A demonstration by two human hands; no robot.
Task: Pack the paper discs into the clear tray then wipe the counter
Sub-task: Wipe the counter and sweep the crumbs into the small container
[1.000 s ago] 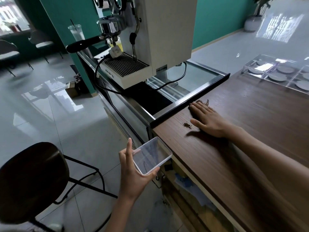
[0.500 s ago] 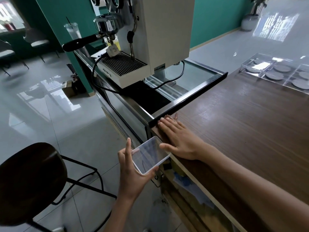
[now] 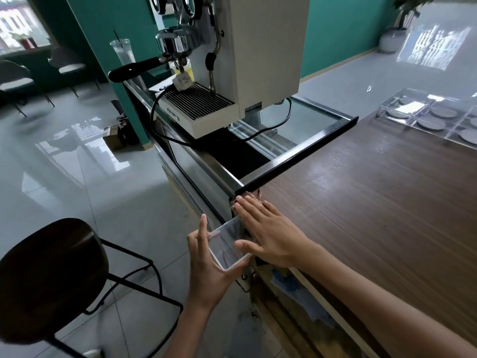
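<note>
My left hand (image 3: 206, 264) holds a small clear plastic lid (image 3: 224, 244) just below the near left corner of the brown wooden counter (image 3: 374, 202). My right hand (image 3: 268, 236) lies flat at that corner, fingers together, its edge over the lid's rim. Dark brown crumbs (image 3: 254, 196) sit at its fingertips by the corner. At the far right of the counter stands the clear tray (image 3: 402, 99), divided into compartments with grey paper discs (image 3: 429, 124) lying in them.
An espresso machine (image 3: 232, 60) stands on a glass-topped display fridge (image 3: 296, 140) to the left of the counter. A dark round stool (image 3: 49, 275) is on the tiled floor at lower left. Open shelves with clutter lie under the counter edge.
My right hand has swept across the counter toward the near left corner, pushing the crumbs along. The left hand has brought the lid up to the counter's edge.
</note>
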